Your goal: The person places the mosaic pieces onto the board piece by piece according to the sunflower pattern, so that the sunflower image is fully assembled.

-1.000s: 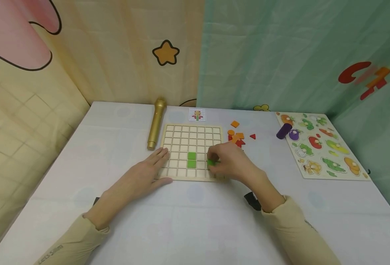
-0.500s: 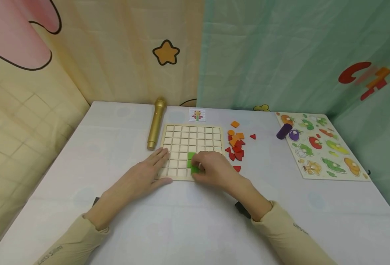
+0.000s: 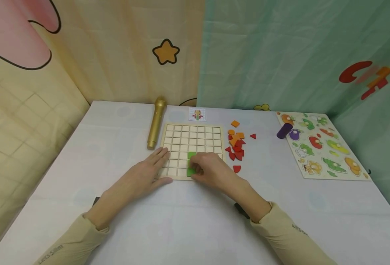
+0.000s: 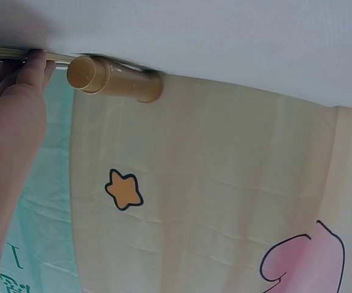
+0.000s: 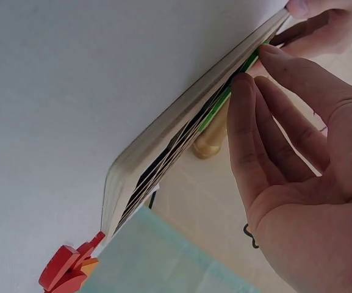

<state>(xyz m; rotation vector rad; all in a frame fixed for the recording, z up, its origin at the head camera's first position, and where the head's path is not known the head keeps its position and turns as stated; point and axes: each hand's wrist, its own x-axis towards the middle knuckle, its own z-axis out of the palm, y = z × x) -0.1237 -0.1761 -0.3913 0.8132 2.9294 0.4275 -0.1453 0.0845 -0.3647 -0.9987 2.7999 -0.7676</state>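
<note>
A wooden grid board (image 3: pixel 191 138) lies on the white table. One green square tile (image 3: pixel 192 155) sits in a cell near the middle. Below it, my right hand (image 3: pixel 204 167) presses straight fingertips on a second green tile (image 3: pixel 190 172) in the bottom row. In the right wrist view the right hand's fingers (image 5: pixel 267 104) lie flat along that green tile (image 5: pixel 224 101) at the board's (image 5: pixel 176 143) near edge. My left hand (image 3: pixel 153 163) rests flat on the board's left edge, fingers extended. The left wrist view shows this hand (image 4: pixel 11 122) beside the board's rim.
A gold toy microphone (image 3: pixel 156 123) lies left of the board. Red and orange shape pieces (image 3: pixel 236 145) are heaped to its right, a small pattern card (image 3: pixel 197 114) behind it. A vegetable peg puzzle (image 3: pixel 322 145) and a purple cylinder (image 3: pixel 283 130) lie at the far right.
My right hand carried the green tile leftward from the board's right side to the bottom row beneath the other green tile and now presses it down. The left hand stayed put.
</note>
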